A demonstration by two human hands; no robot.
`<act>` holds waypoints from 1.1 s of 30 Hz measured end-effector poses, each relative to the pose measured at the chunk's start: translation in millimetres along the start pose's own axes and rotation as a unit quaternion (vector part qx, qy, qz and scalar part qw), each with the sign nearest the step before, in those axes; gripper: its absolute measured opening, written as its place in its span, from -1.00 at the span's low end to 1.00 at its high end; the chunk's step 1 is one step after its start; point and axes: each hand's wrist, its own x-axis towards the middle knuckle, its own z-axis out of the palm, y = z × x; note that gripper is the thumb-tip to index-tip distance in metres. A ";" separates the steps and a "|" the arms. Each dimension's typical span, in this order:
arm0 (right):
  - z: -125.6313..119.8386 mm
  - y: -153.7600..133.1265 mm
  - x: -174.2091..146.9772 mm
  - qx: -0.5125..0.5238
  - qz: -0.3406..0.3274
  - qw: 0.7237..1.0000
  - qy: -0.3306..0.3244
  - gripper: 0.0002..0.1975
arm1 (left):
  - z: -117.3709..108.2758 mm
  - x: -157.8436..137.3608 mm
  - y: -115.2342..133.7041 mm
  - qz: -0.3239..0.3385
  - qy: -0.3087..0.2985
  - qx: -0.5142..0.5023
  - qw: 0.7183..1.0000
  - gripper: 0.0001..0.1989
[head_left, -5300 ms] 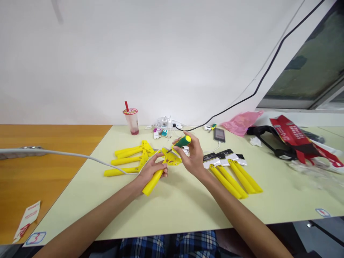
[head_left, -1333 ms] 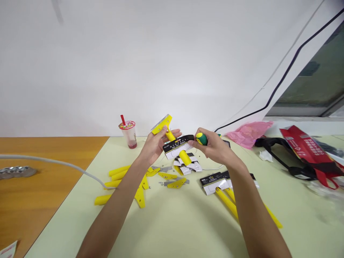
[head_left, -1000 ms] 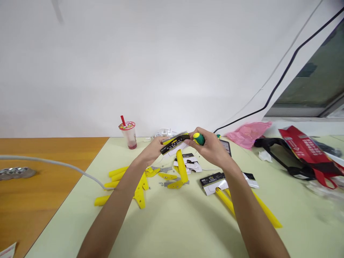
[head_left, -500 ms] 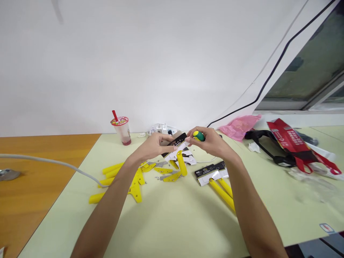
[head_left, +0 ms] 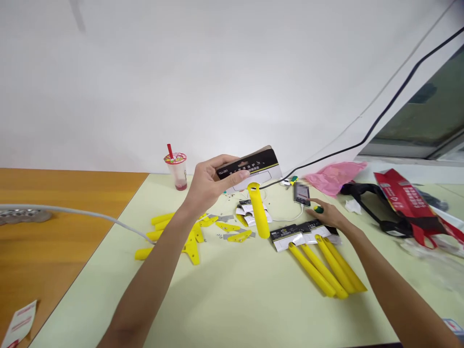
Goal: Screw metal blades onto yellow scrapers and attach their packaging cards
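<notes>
Pinching in the left hand (head_left: 208, 186), at mid-frame, a carded scraper (head_left: 259, 212) by its black-and-white header card (head_left: 266, 166), with thumb flat across the front, fingers largely hidden behind and yellow handle hanging slightly aslant. Reaching with the right hand (head_left: 329, 213), right of centre, to the lower edge of a smartphone (head_left: 301, 192), with index finger extended, too small to tell touching from hovering, and other fingers curled around a green screwdriver (head_left: 318, 209). Above a tabletop (head_left: 232, 290) strewn with yellow scraper heads (head_left: 192, 249) left of centre and packaged scrapers (head_left: 313, 273) at lower right.
</notes>
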 end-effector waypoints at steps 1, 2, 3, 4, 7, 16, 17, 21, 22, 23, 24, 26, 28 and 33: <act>2.9 2.9 0.0 -0.001 0.002 1.000 -0.003 -0.27 | -0.4 0.3 0.3 0.006 0.001 -0.015 1.000 -0.73; 5.5 5.4 0.7 -0.001 0.003 1.000 -0.007 -0.26 | -0.8 0.6 0.6 0.008 0.000 -0.029 1.000 -0.73; 7.8 7.6 2.0 -0.002 0.005 1.000 -0.010 -0.25 | -1.4 0.8 1.0 0.008 -0.002 -0.041 0.999 -0.72; 9.7 9.6 3.8 -0.003 0.008 1.000 -0.012 -0.25 | -2.0 0.9 1.7 0.005 -0.003 -0.052 0.999 -0.71; 13.6 14.5 9.7 -0.015 0.030 0.999 -0.012 -0.16 | -2.8 0.2 4.9 -0.002 -0.002 -0.071 0.998 -0.68; 19.3 17.4 10.2 -0.046 0.066 0.997 -0.006 -0.09 | 0.8 -0.4 11.0 -0.051 0.062 -0.141 0.987 -0.58; 19.7 17.1 8.8 -0.048 0.062 0.997 -0.002 -0.10 | 0.7 0.3 10.3 -0.056 0.068 -0.152 0.984 -0.57; 19.9 14.6 1.8 -0.053 0.035 0.998 0.010 -0.17 | 0.5 2.6 5.8 -0.085 0.084 -0.185 0.975 -0.62; 19.6 13.9 0.4 -0.053 0.028 0.998 0.007 -0.19 | 1.0 2.9 4.3 -0.092 0.091 -0.196 0.972 -0.65; 19.2 13.5 -0.6 -0.054 0.021 0.998 0.001 -0.21 | 2.0 3.0 2.6 -0.099 0.097 -0.213 0.967 -0.68; 18.8 13.2 -1.0 -0.055 0.014 0.998 -0.007 -0.23 | 3.5 2.9 0.8 -0.107 0.102 -0.234 0.961 -0.71; 18.1 13.4 0.0 -0.058 0.005 0.998 -0.021 -0.23 | 8.1 2.0 -2.8 -0.127 0.108 -0.284 0.944 -0.78; 17.7 14.0 2.9 -0.059 0.003 0.998 -0.027 -0.20 | 14.5 0.5 -6.1 -0.146 0.110 -0.327 0.927 -0.84; 18.9 15.6 8.7 -0.076 0.018 0.997 -0.019 -0.15 | 32.5 -4.1 -12.2 -0.184 0.065 -0.468 0.862 -0.88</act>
